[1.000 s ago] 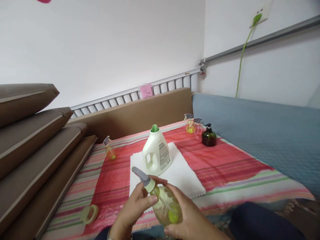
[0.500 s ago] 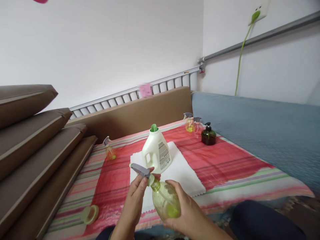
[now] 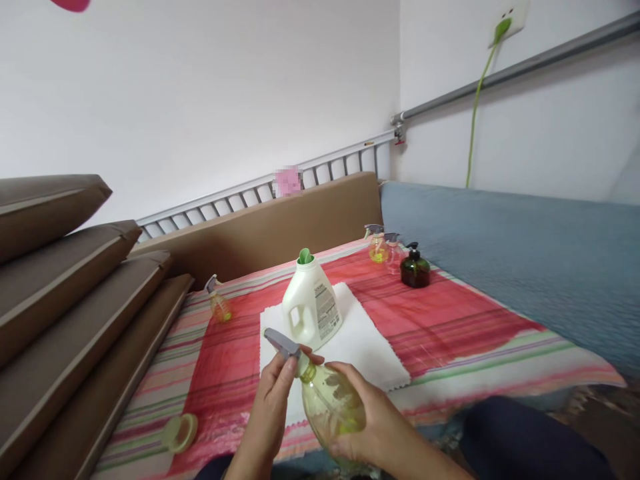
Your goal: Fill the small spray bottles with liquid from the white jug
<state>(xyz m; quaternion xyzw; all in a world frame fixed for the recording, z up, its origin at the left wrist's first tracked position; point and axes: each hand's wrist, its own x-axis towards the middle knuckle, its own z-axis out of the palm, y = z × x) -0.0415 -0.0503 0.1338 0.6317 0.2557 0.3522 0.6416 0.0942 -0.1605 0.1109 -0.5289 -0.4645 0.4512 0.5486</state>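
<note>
A yellow-green clear spray bottle is tilted in front of me, a little liquid inside it. My left hand is closed around its grey trigger spray head, which sits at the bottle's neck with the dip tube inside. Around the bottle's body wraps my right hand. Just beyond stands a white detergent jug, upright and uncapped, with a green spout in its mouth. Under the jug lies a white cloth with a scalloped edge.
A pale green cap lies at front left. One spray bottle stands at left. At back right are a yellow spray bottle, a pink one and a dark green pump bottle. Brown cushions are stacked left.
The spray head and the bottle neck have come together, and the collar now sits on the neck. The bottle has shifted slightly down in my right hand. The view has moved a little.
</note>
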